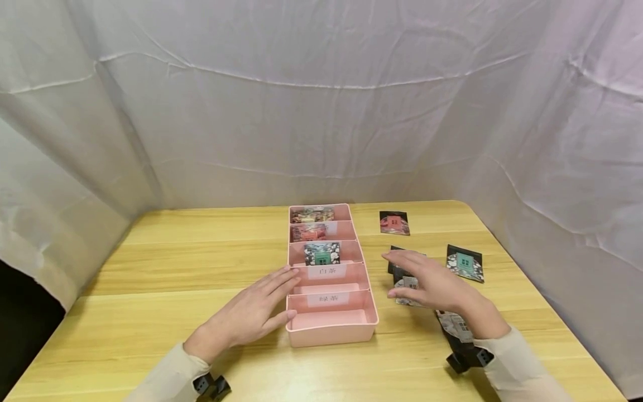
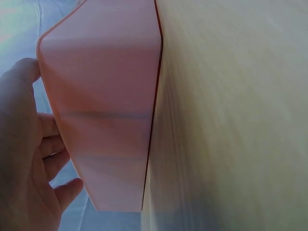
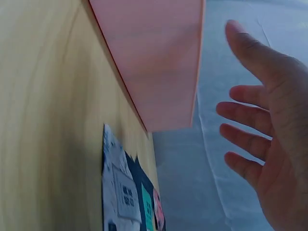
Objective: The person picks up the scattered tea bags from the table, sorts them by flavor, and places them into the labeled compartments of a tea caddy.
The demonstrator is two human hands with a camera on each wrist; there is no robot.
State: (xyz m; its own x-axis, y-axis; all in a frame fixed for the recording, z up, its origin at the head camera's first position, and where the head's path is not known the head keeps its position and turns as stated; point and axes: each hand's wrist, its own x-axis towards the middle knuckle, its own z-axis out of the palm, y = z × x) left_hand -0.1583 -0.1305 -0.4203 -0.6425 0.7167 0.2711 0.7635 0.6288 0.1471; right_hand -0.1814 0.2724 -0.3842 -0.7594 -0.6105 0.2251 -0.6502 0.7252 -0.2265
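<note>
A long pink divided box [image 1: 331, 336] stands on the table, its compartments running from front to back. My left hand [image 1: 251, 310] is at the box's left rim, fingers extended and fingertips touching the edge. In the left wrist view the same hand [image 2: 29, 144] lies along that rim. My right hand [image 1: 432, 279] hovers to the right of the box with fingers spread, holding nothing. Beneath it lie a grey-label sachet [image 1: 409, 285] and a partly hidden dark sachet [image 1: 394, 248]. Another grey-label sachet [image 1: 456, 328] is partly covered by the right wrist.
Three back compartments hold a brownish sachet [image 1: 312, 215], a red-label sachet [image 1: 308, 233] and a green-label sachet [image 1: 322, 254]. White labels [image 1: 327, 271] mark the dividers. On the table's right lie another red-label sachet [image 1: 394, 222] and green-label sachet [image 1: 465, 263]. Pale curtains [image 1: 321, 123] enclose the table.
</note>
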